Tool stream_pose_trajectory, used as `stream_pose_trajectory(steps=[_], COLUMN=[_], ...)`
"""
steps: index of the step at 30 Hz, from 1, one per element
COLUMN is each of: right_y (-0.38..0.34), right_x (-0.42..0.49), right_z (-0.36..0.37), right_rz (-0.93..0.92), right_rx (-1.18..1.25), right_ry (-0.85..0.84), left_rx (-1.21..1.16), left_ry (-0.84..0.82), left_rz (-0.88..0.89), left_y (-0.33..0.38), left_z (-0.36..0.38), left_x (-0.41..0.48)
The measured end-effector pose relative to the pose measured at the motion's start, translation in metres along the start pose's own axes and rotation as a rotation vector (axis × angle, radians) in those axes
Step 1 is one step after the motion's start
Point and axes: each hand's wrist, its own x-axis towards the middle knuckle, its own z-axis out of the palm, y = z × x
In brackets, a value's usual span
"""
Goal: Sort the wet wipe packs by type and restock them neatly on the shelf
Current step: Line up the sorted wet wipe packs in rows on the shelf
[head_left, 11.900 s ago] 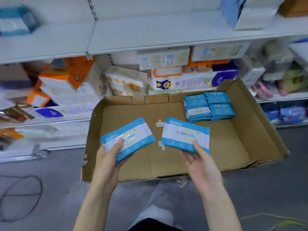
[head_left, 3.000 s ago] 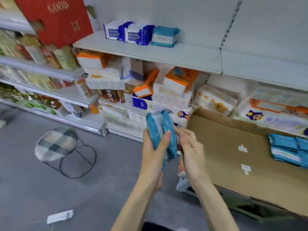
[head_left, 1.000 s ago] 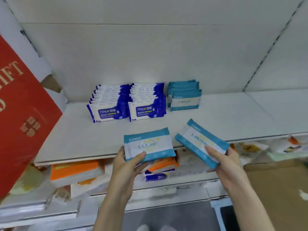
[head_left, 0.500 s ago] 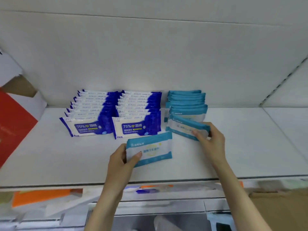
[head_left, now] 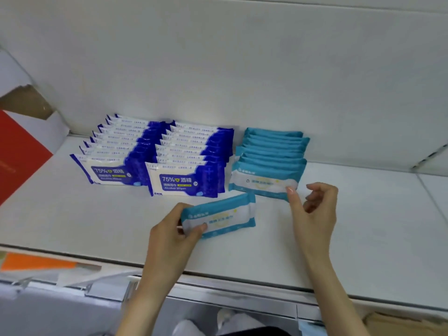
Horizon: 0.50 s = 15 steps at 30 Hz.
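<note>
Right hand point(head_left: 315, 209) has released front pack point(head_left: 261, 183), hanging loose beside it; left hand point(head_left: 169, 235) grips second pack point(head_left: 219, 215).

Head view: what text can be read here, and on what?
"75% 酒精" and "Alcohol Wipes": right-row front dark blue pack.
"75% 酒精": left-row front dark blue pack; smaller print blurred.
Held light blue pack and light blue row: print too blurred to read.
</note>
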Motion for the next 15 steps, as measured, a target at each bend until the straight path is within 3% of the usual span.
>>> stream_pose_trajectory(steps=[2, 5, 15], right_y=[0.0, 0.007, 0.016], right_x=[-0.012, -0.02, 0.015], right_z=[-0.007, -0.01, -0.001], right_rz=[-0.008, -0.076, -0.069], right_rx=[0.131, -0.004, -0.338], right_ry=[-0.219, -0.517, -0.225], left_rx=[0.105, 0.248, 0.679], left_ry=[-0.009, -0.011, 0.101], left_rz=[0.073, 0.224, 0.779], left_y=[0.01, 0.022, 0.053], left_z=[0.013, 0.034, 0.065], left_x=[0.005, 0.015, 0.063])
